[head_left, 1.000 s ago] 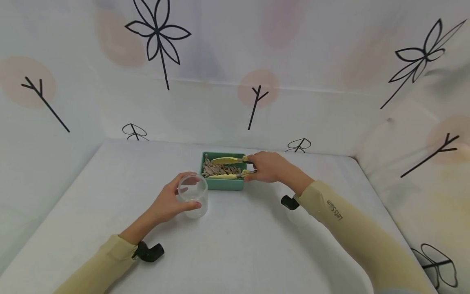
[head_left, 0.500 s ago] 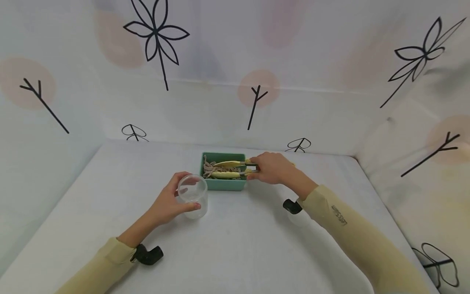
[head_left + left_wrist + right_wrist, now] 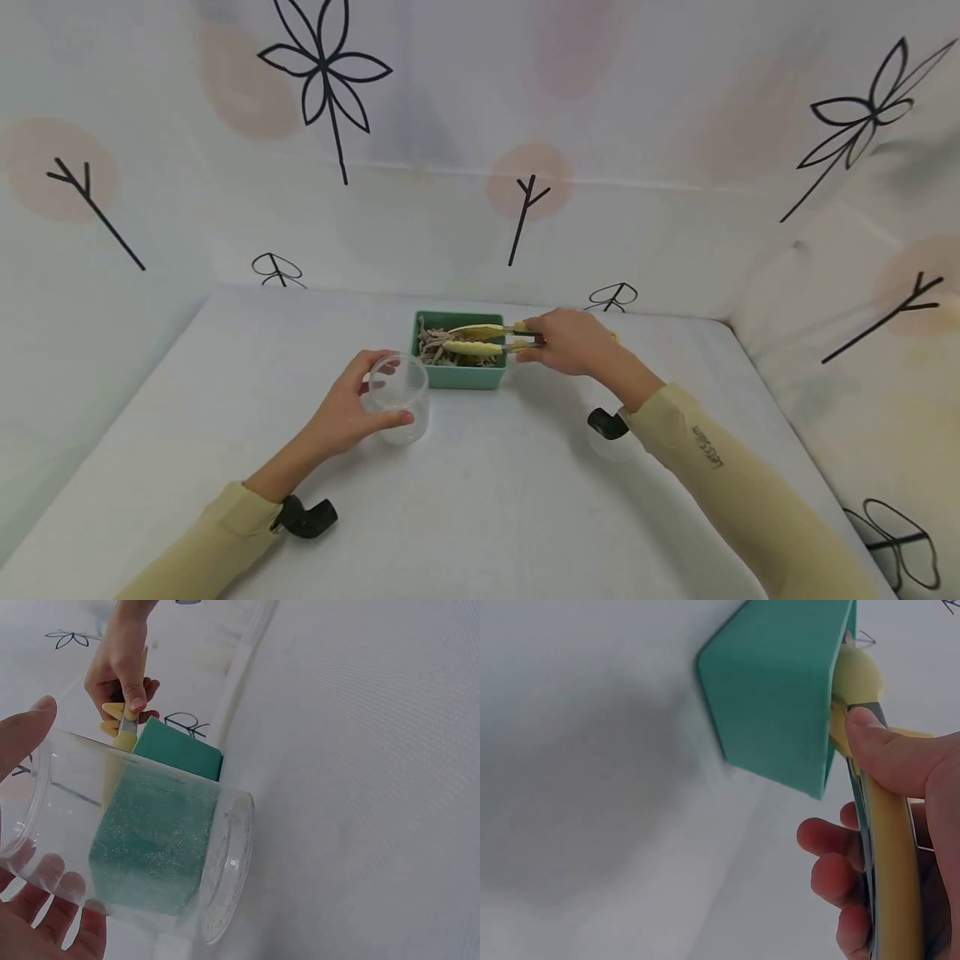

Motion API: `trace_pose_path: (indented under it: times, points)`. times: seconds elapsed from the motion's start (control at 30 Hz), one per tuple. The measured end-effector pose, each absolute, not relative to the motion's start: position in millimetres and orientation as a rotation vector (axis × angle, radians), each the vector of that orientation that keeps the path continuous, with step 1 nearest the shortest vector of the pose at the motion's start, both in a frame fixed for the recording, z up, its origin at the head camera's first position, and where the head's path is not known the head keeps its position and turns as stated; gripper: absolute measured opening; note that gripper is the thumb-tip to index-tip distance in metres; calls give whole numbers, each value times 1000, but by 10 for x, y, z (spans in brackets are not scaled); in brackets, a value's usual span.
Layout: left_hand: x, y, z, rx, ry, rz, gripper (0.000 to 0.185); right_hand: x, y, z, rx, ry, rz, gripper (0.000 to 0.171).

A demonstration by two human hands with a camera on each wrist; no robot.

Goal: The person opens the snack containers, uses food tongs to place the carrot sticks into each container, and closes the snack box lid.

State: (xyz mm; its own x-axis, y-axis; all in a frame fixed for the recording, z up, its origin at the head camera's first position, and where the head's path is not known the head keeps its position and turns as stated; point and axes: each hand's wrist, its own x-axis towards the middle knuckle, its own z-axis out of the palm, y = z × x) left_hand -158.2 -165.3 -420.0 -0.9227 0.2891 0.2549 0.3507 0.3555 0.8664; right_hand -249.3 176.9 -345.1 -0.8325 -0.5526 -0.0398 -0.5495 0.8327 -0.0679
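Observation:
My left hand [image 3: 372,393] grips a clear plastic cup [image 3: 399,398] that stands upright on the white table, just in front and to the left of a green box [image 3: 459,373]. The box holds brownish-grey strips [image 3: 431,346]. My right hand [image 3: 537,342] holds yellow tongs [image 3: 480,340] by the handle end, their arms close together over the box. In the left wrist view the cup [image 3: 135,847] fills the foreground, with the green box [image 3: 180,750] and the right hand [image 3: 124,671] behind it. The right wrist view shows the box's outer wall [image 3: 780,697] and the tongs [image 3: 889,832] under my thumb.
White cloth covers the table [image 3: 487,500]. Cloth walls printed with black plant drawings [image 3: 326,75] close it in at the back and on both sides. A black camera mount [image 3: 306,517] sits at my left wrist, another [image 3: 606,423] at my right.
The tongs' arms have come closer together over the box. My right hand has drawn a little to the right with them. The left hand and cup stay put.

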Motion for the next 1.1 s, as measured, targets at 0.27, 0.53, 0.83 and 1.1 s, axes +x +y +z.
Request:
trace_pose_path:
  times: [0.27, 0.53, 0.83, 1.1]
  points:
    - [-1608, -1630, -4203, -600, -2516, -1658, 82, -2492, 1855, -3416, -886, 2974, -154, 54]
    - [-1645, -1621, -4217, -606, -2502, -1694, 80, -2482, 1930, -3341, -766, 2948, -338, 58]
    - [-1659, -1595, -4218, -590, -2495, -1708, 80, -2466, 1963, -3290, -776, 2938, -409, 57]
    - [-1665, -1591, -4223, -567, -2512, -1690, 82, -2329, 1916, -3101, -915, 2929, -546, 37]
